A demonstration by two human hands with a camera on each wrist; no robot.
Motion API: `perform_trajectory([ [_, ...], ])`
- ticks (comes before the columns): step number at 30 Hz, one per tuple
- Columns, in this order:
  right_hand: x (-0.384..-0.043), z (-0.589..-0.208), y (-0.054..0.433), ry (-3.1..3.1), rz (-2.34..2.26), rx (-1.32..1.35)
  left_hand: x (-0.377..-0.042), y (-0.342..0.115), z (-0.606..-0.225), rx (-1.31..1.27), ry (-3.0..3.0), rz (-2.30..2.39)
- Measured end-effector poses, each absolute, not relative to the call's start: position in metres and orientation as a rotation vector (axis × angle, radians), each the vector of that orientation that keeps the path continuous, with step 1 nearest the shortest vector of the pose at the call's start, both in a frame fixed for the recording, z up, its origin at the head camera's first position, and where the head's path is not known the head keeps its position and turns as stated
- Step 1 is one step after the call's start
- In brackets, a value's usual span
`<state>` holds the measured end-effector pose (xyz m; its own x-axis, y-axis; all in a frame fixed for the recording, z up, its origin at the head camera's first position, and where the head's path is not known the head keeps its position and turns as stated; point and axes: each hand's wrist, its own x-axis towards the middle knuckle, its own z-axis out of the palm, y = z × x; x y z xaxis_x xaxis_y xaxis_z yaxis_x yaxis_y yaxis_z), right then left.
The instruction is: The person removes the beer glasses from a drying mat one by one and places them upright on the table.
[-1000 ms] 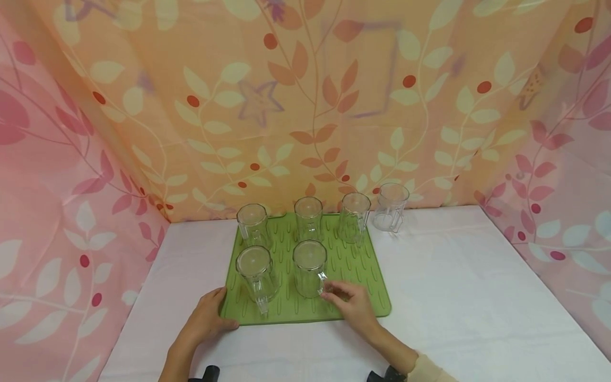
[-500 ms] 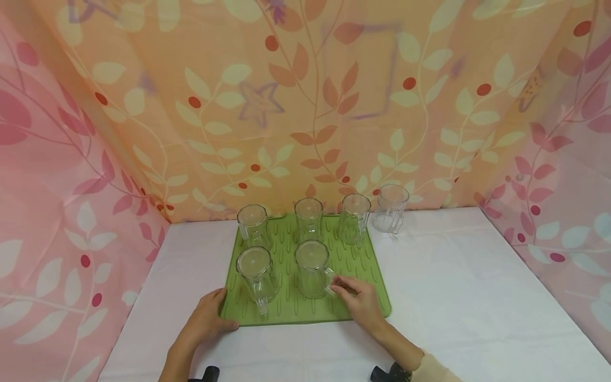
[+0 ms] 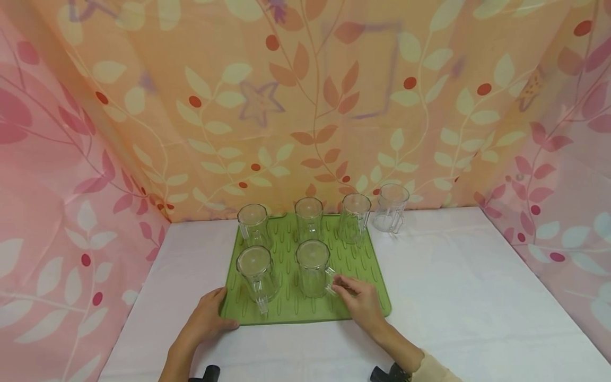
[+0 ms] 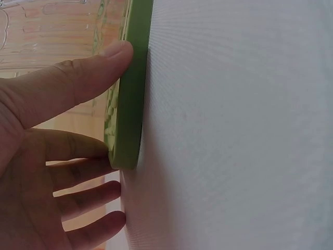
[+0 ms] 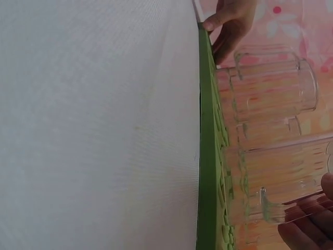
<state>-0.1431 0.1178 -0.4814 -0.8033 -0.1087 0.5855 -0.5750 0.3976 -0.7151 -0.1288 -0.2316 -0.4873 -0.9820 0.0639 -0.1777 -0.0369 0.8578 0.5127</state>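
On a green ribbed drying mat [image 3: 286, 313] several clear glass mugs stand upside down. My right hand [image 3: 361, 301] pinches the handle of the front middle glass mug [image 3: 312, 273] between thumb and fingers; in the right wrist view that mug [image 5: 283, 161] stands on the mat with my fingertips [image 5: 299, 237] at its handle. My left hand [image 3: 204, 317] rests at the mat's front left corner. In the left wrist view its straight thumb [image 4: 78, 78] lies on the front edge and the other fingers are spread along the side, the index touching the corner.
Left of the held mug is another glass mug [image 3: 256, 273], its handle toward me. Behind stand a left mug [image 3: 253, 225], a middle mug [image 3: 309, 218] and a right mug [image 3: 355, 218]. One upright mug [image 3: 391, 208] is off the mat on the white tablecloth [image 3: 453, 286]. Patterned cloth walls [image 3: 305, 106] surround the table.
My right hand has moved slightly right with the mug's handle, which has swung a little outward; the mug has shifted slightly right. My left hand has stayed at the corner.
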Motion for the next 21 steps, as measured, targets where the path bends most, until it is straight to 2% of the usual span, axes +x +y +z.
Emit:
perform_trajectory([
  [6,-0.1479,-0.4951,0.1209,-2.209,1.399,0.564,-0.1281,-0.231,-0.4858,0.01,2.842,0.793],
  [21,-0.1473,-0.4951,0.1209,-2.198,1.359,0.559,-0.1279,-0.2308,-0.4864,0.009,2.847,0.784],
])
